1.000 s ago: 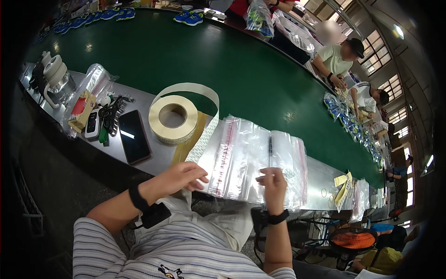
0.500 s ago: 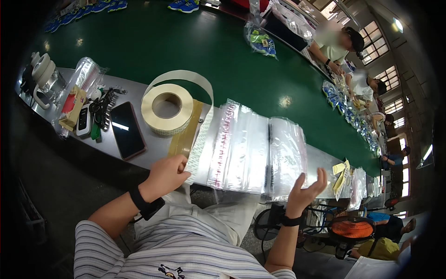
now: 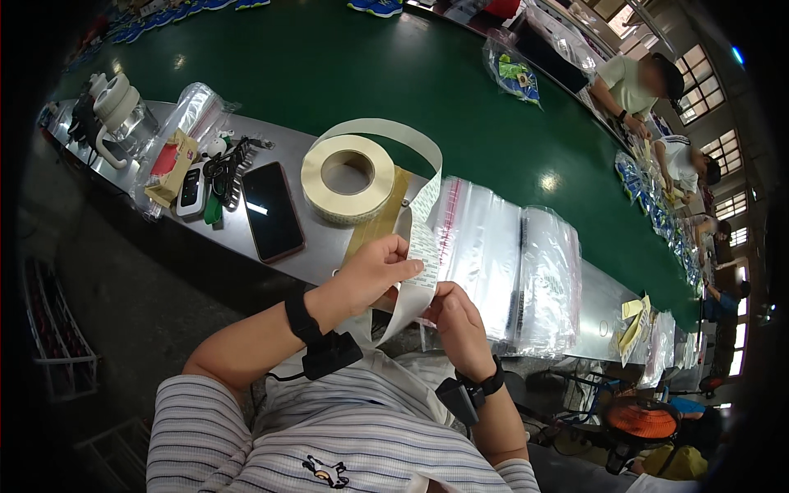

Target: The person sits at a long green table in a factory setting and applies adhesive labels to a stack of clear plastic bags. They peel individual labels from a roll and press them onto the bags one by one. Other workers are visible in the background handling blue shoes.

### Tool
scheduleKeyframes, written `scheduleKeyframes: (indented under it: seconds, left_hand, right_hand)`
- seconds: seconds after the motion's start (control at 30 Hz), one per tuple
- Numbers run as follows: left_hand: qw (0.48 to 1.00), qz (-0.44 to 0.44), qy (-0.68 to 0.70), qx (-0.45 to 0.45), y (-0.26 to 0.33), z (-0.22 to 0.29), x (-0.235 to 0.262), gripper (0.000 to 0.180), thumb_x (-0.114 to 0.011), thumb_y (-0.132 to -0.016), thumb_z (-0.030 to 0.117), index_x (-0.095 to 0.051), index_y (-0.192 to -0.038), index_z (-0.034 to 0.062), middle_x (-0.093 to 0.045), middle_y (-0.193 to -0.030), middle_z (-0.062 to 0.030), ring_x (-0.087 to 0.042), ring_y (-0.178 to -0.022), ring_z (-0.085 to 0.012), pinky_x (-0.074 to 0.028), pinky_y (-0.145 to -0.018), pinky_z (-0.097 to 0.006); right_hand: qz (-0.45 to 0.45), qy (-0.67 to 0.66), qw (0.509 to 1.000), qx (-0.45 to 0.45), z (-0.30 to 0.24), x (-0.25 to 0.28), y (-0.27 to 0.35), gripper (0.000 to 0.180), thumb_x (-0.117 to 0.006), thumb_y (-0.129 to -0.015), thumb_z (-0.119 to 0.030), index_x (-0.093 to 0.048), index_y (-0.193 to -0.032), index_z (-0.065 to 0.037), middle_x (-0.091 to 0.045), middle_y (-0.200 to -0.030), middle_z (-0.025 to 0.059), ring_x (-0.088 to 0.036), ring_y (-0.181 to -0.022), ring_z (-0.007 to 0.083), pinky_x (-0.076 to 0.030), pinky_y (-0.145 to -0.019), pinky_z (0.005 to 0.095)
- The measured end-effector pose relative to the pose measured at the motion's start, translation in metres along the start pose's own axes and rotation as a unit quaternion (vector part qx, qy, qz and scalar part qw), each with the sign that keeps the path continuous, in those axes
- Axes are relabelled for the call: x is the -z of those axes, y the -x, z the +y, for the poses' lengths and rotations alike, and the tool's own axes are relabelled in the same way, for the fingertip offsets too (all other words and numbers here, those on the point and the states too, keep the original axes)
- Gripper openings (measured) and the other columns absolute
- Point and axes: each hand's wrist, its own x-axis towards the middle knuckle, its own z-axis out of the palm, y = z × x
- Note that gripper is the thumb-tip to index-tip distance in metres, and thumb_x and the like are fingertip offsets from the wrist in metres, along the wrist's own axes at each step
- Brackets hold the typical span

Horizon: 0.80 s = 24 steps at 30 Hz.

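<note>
A large roll of cream label tape (image 3: pixel 314 179) lies on the metal ledge, and a printed label strip (image 3: pixel 425 246) loops from it toward my body. My left hand (image 3: pixel 374 275) is closed on this strip, thumb on the printed face. At the strip's lower right edge, my right hand (image 3: pixel 464 329) has its fingers bent and closed against it; some fingertips are hidden behind the strip. The strip's free end hangs curled below my hands. To the right lie stacked clear plastic bags (image 3: pixel 481 246) and another bag stack (image 3: pixel 549 279).
Left of the roll lie a phone (image 3: pixel 271 212), a white handheld device (image 3: pixel 191 191), a small box (image 3: pixel 171 177) and a clear jug (image 3: pixel 131 123). A green work surface (image 3: pixel 370 82) stretches beyond. An orange fan (image 3: pixel 641 419) stands at lower right; co-workers (image 3: pixel 633 86) sit at far right.
My left hand has lifted the strip off the ledge. My right hand has come in from beside the bags to the strip. The view has shifted, moving the scene rightward.
</note>
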Motion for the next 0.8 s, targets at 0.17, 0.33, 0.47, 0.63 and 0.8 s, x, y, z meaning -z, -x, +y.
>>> scheduleKeyframes:
  seconds: [0.17, 0.33, 0.47, 0.63, 0.8]
  left_hand:
    - [0.847, 0.219, -0.359, -0.327, 0.013, -0.007, -0.023, 0.035, -0.066, -0.081, 0.011, -0.051, -0.111, 0.0014, -0.060, -0.096, -0.0080, -0.059, -0.091, -0.0213, -0.048, -0.077, -0.035]
    - [0.778, 0.078, -0.489, -0.386, 0.030, -0.007, -0.024, 0.016, -0.068, -0.078, 0.005, -0.063, -0.092, 0.0009, -0.062, -0.094, -0.0060, -0.059, -0.083, -0.0187, -0.048, -0.073, -0.031]
    - [0.930, 0.043, -0.294, -0.218, 0.032, -0.013, -0.025, 0.011, -0.066, -0.085, 0.008, -0.064, -0.093, 0.0001, -0.064, -0.088, -0.0050, -0.059, -0.074, -0.0098, -0.047, -0.064, -0.023]
    - [0.966, 0.064, -0.200, -0.153, 0.020, 0.002, -0.014, 0.011, -0.064, -0.086, 0.012, -0.065, -0.087, 0.0007, -0.063, -0.078, -0.0068, -0.058, -0.068, -0.0130, -0.047, -0.059, -0.025]
    - [0.786, 0.061, -0.420, -0.448, 0.001, 0.010, -0.011, 0.008, -0.063, -0.084, 0.007, -0.067, -0.089, 0.0020, -0.067, -0.087, -0.0111, -0.063, -0.079, -0.0266, -0.049, -0.072, -0.034]
  right_hand:
    - [0.107, 0.176, 0.978, 0.031, 0.002, -0.002, -0.002, 0.012, -0.057, -0.094, -0.011, -0.057, -0.099, 0.000, -0.056, -0.084, -0.0013, -0.052, -0.076, 0.0047, -0.043, -0.067, 0.0210]
    - [0.132, 0.382, 0.884, 0.236, -0.001, -0.006, -0.002, 0.008, -0.069, -0.082, -0.006, -0.064, -0.085, -0.001, -0.057, -0.075, 0.0059, -0.056, -0.066, 0.0127, -0.045, -0.059, 0.0252]
    - [0.146, 0.393, 0.875, 0.242, -0.005, -0.008, -0.007, 0.008, -0.071, -0.079, -0.005, -0.065, -0.082, -0.001, -0.057, -0.074, 0.0070, -0.057, -0.063, 0.0154, -0.046, -0.058, 0.0266]
    - [0.157, 0.408, 0.880, 0.187, 0.001, 0.003, 0.003, 0.009, -0.072, -0.080, -0.009, -0.065, -0.080, -0.002, -0.056, -0.071, 0.0072, -0.057, -0.062, 0.0162, -0.046, -0.056, 0.0274]
    - [0.138, 0.425, 0.890, 0.095, 0.001, 0.028, 0.010, 0.017, -0.068, -0.084, -0.015, -0.064, -0.079, 0.000, -0.056, -0.071, 0.0093, -0.057, -0.061, 0.0194, -0.046, -0.057, 0.0310]
